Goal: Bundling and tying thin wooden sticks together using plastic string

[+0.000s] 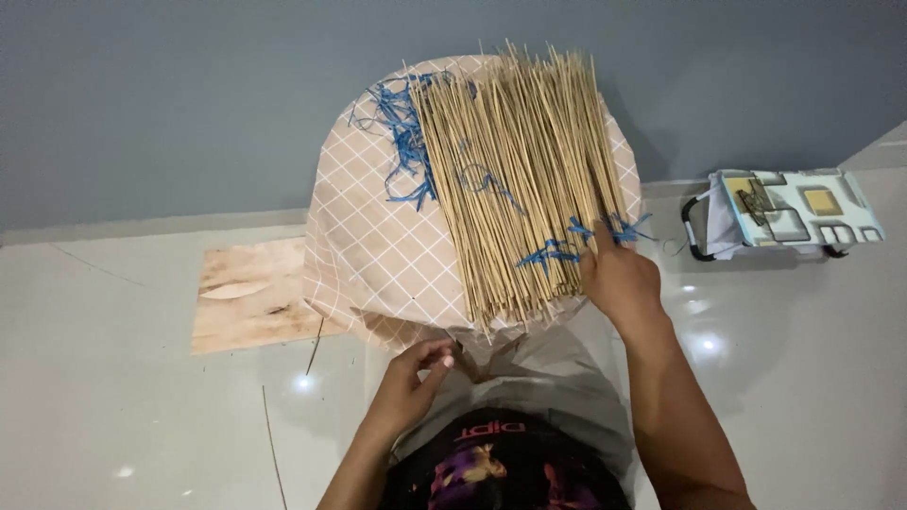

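Your left hand (pixel 413 378) pinches the near edge of the checked cloth (pixel 378 255) that covers the round table, just below the near ends of the sticks. A flat bundle of thin bamboo sticks (pixel 515 179) lies across the cloth, with blue strings (pixel 404 142) at its far-left side. Your right hand (pixel 619 279) presses open on the bundle's near-right edge, grasping nothing. A plywood board (pixel 250 295) lies on the floor at left.
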